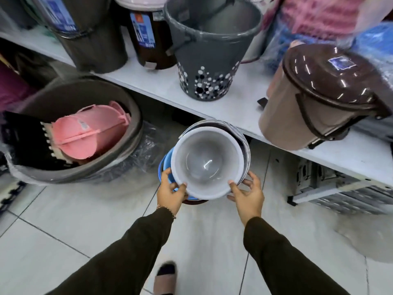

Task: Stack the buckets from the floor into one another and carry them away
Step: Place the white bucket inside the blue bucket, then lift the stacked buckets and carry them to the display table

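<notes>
Two hands, left hand [170, 193] and right hand [247, 195], grip the nested buckets [207, 161]; shelf label [143, 30] reads "BIN".

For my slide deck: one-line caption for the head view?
Both hands, left and right, grip a white bucket nested in a blue bucket beside a store shelf.
</notes>
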`<act>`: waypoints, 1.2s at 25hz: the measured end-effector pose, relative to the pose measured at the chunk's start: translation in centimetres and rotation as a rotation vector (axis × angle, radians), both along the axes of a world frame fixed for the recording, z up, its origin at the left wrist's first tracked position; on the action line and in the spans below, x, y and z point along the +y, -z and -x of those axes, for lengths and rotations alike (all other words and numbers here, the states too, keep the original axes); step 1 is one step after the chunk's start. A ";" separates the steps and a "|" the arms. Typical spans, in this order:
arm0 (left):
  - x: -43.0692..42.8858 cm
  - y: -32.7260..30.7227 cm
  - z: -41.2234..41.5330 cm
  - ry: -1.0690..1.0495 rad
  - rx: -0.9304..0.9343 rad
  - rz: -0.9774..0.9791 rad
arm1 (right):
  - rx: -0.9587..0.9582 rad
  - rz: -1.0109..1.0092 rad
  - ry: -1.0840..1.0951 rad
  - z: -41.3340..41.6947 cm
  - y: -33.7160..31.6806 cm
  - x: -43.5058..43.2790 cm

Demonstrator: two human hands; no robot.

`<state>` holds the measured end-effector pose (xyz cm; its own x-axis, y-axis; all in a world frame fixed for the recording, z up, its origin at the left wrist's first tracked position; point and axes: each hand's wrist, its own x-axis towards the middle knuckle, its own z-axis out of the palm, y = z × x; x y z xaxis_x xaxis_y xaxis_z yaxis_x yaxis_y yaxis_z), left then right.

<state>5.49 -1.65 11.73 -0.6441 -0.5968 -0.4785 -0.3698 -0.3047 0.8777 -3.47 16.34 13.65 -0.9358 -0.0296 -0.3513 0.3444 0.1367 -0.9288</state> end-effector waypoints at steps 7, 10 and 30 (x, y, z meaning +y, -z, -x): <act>-9.2 10.4 4.4 0.162 -0.361 0.141 | -0.227 -0.094 0.023 4.2 11.6 -8.1; -10.9 13.2 5.2 0.234 -0.546 0.341 | -0.205 -0.325 -0.026 4.7 15.1 -8.6; -16.3 21.1 10.1 0.407 -0.512 0.260 | -0.424 -0.269 -0.079 5.9 24.6 -6.6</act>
<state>-4.60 -17.96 -9.35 -0.5721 -0.4925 -0.6558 -0.7962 0.1415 0.5883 -9.33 9.74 -10.93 -0.7081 0.0494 -0.7044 0.6623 0.3923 -0.6383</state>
